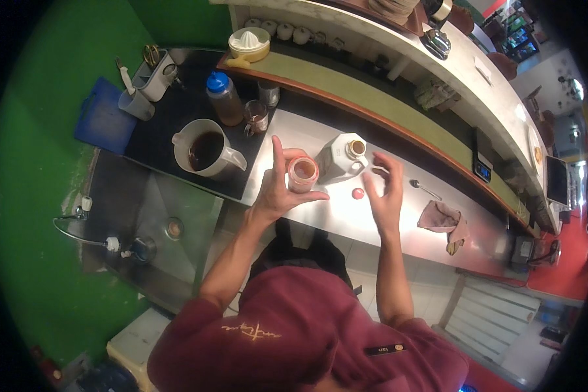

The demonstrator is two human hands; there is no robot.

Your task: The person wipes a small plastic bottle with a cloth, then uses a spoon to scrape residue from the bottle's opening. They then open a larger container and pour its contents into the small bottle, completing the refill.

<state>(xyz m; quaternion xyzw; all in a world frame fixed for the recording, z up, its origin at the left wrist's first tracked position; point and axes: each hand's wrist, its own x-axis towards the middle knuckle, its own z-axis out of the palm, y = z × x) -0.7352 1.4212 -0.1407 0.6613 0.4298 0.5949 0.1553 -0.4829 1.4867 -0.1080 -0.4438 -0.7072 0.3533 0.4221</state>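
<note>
My left hand (273, 193) is around a clear container with a red rim (303, 172), its thumb and index finger stretched out; whether it grips the container is unclear. Some brownish contents show through the container's open top. Just right of it, a white plastic jug (340, 164) stands uncapped on the steel counter (333, 210). My right hand (387, 188) is on the jug's other side, fingers spread and holding nothing. Between that hand and the container lies a small pinkish-red cap (357, 193).
Left of the counter are a measuring pitcher of dark liquid (207, 152), a blue-capped squeeze bottle (225, 100) and a glass cup (256, 117). A sink (166, 206) lies lower left. Rightward are a spoon (426, 189), a cloth (441, 218) and a digital scale (481, 159).
</note>
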